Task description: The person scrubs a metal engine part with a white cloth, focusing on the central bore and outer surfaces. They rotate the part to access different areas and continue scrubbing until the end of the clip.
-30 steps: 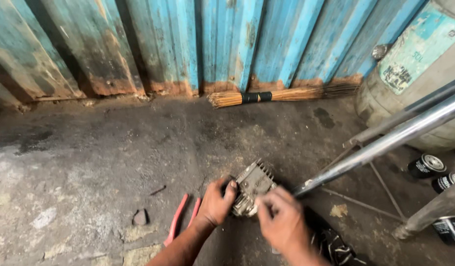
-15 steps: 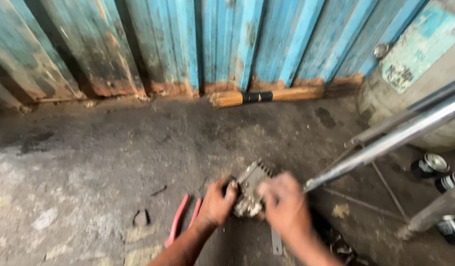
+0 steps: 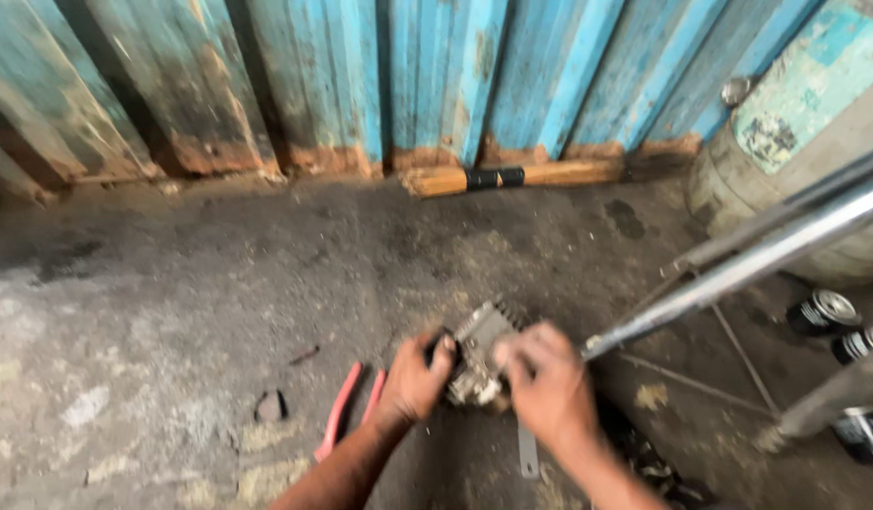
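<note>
On the grimy concrete floor [image 3: 172, 312], near the middle of the view, a person is crouching over a small finned grey metal engine part [image 3: 479, 364], working it with both bare hands. The left hand [image 3: 417, 378] is wrapping round the part's left side, its grip closing on the dark end there with the thumb lying over the top, probably to keep the piece from sliding on the floor. The right hand [image 3: 545, 387] is covering the right side, fingers curling down over the fins; the motion blur is hiding the fingertips, so it may be pinching a small fitting rather than the body itself. Either way its grip is staying tight on the part, which is sitting low, touching or just above the floor.

Just left of the left forearm a pair of red-handled pliers [image 3: 347, 411] is lying flat, within easy reach. Near the right wrist a flat grey metal strip [image 3: 528, 453] is resting on the floor. A shiny slanted steel tube [image 3: 738, 269] is running from the right edge down toward the right hand. Further right, several dark cylindrical cans with silvery tops [image 3: 823, 312] are lying together. Far off, a straw broom with a black band [image 3: 493, 178] is lying along the foot of the rusty blue corrugated metal wall [image 3: 408, 76], beside a pale drum with a torn blue label [image 3: 814, 123].
</note>
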